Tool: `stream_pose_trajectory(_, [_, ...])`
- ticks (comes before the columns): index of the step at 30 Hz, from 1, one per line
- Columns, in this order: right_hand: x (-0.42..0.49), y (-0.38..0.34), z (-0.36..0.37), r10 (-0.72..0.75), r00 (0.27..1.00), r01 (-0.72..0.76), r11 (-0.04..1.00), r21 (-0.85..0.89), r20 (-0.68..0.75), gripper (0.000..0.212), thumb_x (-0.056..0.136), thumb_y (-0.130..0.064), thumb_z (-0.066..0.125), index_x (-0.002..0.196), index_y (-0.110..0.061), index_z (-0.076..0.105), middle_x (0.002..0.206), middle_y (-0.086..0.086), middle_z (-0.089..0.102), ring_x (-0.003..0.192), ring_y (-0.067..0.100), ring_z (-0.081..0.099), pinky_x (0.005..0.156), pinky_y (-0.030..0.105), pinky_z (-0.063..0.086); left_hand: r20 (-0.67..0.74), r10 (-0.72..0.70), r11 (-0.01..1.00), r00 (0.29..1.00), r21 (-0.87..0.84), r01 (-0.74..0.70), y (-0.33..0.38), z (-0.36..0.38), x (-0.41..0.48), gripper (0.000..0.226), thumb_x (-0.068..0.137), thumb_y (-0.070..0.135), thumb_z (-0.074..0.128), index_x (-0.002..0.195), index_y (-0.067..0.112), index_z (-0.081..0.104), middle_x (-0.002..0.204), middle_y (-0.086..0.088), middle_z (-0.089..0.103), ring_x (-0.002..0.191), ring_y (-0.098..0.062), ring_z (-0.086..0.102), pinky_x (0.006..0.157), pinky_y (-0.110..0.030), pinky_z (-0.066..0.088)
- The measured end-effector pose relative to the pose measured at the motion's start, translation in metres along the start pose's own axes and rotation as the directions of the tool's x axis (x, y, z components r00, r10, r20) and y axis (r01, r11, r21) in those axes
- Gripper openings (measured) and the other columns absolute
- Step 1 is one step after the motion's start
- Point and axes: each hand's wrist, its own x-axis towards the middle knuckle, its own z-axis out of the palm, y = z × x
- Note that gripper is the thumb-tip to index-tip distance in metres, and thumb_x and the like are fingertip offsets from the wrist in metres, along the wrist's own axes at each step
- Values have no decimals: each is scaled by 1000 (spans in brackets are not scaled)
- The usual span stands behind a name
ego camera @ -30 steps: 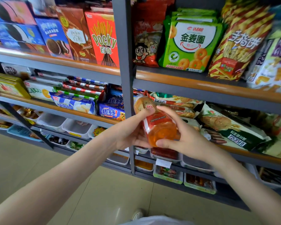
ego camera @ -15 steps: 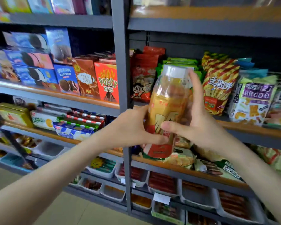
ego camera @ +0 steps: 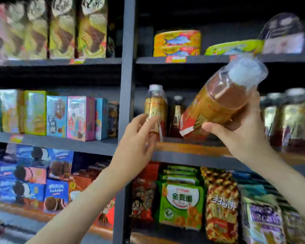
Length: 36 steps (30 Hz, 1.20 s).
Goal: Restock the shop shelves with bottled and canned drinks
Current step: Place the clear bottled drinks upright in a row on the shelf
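My right hand (ego camera: 243, 136) grips a bottled drink (ego camera: 220, 101) around its lower body, thumb across the red band of the label. The bottle is tilted, white cap pointing up and to the right, base down and to the left, just above the front edge of the drinks shelf (ego camera: 192, 148). It does not rest on the shelf.

My left hand (ego camera: 139, 138) is open, fingers loosely spread. The fingertips lie against the lower label of a second bottle (ego camera: 156, 110); they do not close around it. That bottle stands upright at the left end of the shelf, just beside the grey upright post (ego camera: 128, 85). A third, darker bottle (ego camera: 176, 115) stands behind, between the upright bottle and the tilted one.

More bottles (ego camera: 292, 118) stand at the right end of the same shelf; motion blur hides their labels.

The shelf above carries flat tins (ego camera: 177, 43). The shelf below carries snack bags (ego camera: 181, 196). The bay left of the post carries biscuit boxes (ego camera: 56, 117).
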Motion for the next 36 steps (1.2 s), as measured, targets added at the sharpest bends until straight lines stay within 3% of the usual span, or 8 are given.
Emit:
stream_pose_trajectory(5, [37, 40, 4, 222, 956, -198, 970, -137, 189, 86, 73, -29, 82, 134, -52, 26, 125, -22, 54, 116, 8, 58, 100, 45, 48, 100, -215, 974, 972, 102, 205, -4, 21, 38, 64, 91, 23, 63, 149, 23, 34, 149, -21, 26, 133, -38, 33, 108, -40, 32])
stream_pose_trajectory(10, [84, 62, 26, 472, 855, -450, 881, -144, 215, 78, 81, -21, 77, 140, -26, 27, 112, -13, 57, 98, 1, 57, 74, 26, 49, 217, -271, 960, 938, 128, 248, -12, 29, 65, 88, 89, 39, 65, 153, 39, 4, 158, -17, 1, 144, -38, 14, 114, -41, 23])
stream_pose_trajectory(13, [90, 92, 50, 570, 783, -514, 818, -257, 248, 82, 79, -20, 79, 141, -21, 25, 113, -4, 58, 107, 16, 60, 87, 37, 53, 269, -263, 964, 926, 102, 244, -19, 34, 74, 91, 90, 32, 66, 152, 40, 1, 160, -13, -5, 145, -37, 15, 112, -40, 28])
stream_pose_trajectory(16, [90, 120, 67, 644, 731, -578, 760, -297, 224, 91, 84, -24, 75, 148, -21, 11, 129, 5, 55, 105, 19, 57, 74, 32, 51, 269, -236, 971, 934, 94, 218, -25, 41, 74, 88, 91, 29, 64, 153, 40, 2, 160, -13, -5, 144, -36, 18, 111, -39, 31])
stream_pose_trajectory(20, [100, 145, 77, 577, 764, -462, 802, -380, 288, 116, 86, -19, 72, 147, -34, -25, 147, 8, 41, 120, 24, 53, 95, 39, 48, 253, -203, 978, 946, 106, 182, -30, 46, 73, 85, 93, 28, 62, 153, 39, 4, 160, -14, -7, 143, -36, 17, 112, -40, 30])
stream_pose_trajectory(23, [107, 160, 80, 525, 769, -348, 822, -450, 365, 131, 78, -21, 79, 140, -42, -35, 159, 11, 19, 137, 27, 38, 109, 46, 38, 254, -184, 980, 950, 123, 157, -33, 47, 73, 85, 92, 29, 62, 153, 38, 4, 160, -12, -11, 143, -35, 17, 112, -39, 30])
stream_pose_trajectory(31, [119, 194, 85, 519, 744, -286, 816, -502, 420, 127, 83, -19, 75, 137, -42, -38, 158, 14, 21, 139, 29, 36, 109, 45, 38, 202, -141, 973, 969, 208, 98, -31, 46, 72, 82, 93, 38, 59, 153, 37, 3, 159, -11, -15, 145, -34, 10, 114, -40, 26])
stream_pose_trajectory(36, [128, 206, 47, 543, 717, -214, 769, -603, 438, 122, 79, -34, 78, 146, -40, -24, 162, 5, -4, 148, 29, 6, 118, 46, 18, 13, 88, 917, 996, 389, -86, -24, 59, 85, 73, 82, 37, 70, 145, 19, 41, 156, -25, 19, 142, -45, 21, 108, -61, 28])
